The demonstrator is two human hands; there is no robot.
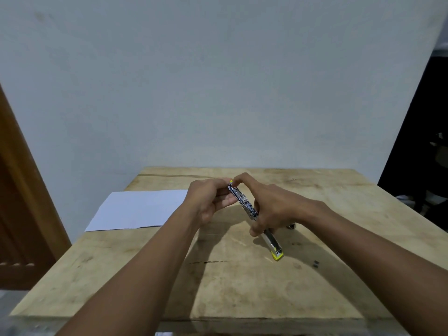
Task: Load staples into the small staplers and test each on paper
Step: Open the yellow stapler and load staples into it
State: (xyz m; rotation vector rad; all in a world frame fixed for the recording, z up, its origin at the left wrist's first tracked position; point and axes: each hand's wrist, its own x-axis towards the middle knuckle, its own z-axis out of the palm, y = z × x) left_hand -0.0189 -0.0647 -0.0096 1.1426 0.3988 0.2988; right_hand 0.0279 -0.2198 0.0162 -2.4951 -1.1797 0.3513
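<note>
Left hand (209, 202) pinches the opened stapler (243, 201) at its far tip, right hand (274, 209) clasps the hinge above the table (218, 287); a level magazine should ease loading

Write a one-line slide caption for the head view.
Left hand and right hand hold an opened stapler at the table, beside white paper.
</note>
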